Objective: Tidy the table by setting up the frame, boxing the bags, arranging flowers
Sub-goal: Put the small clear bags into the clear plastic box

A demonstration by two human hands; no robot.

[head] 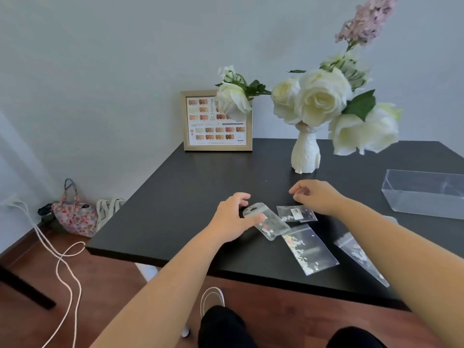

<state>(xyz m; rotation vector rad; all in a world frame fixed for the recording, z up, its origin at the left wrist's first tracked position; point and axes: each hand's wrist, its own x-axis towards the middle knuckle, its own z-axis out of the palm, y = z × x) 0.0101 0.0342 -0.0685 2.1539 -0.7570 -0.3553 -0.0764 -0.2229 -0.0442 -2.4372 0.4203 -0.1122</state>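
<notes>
Several small clear bags of glitter lie on the black table (175,197). My left hand (232,219) pinches the top of one clear bag (270,223) between thumb and fingers. My right hand (316,197) hovers with curled fingers over a second bag (296,213) and holds nothing. A larger flat bag (310,249) lies nearer me, and another bag (359,254) is partly hidden by my right forearm. A gold picture frame (218,121) stands upright against the wall. White roses (321,96) and a lilac sprig (366,21) stand in a white vase (305,154).
A clear plastic box (424,194) stands open at the table's right. On the wooden floor to the left are a floral bag (75,217), a white tote (108,209) and a looping white cable (62,259). My shoe (212,297) shows under the table edge.
</notes>
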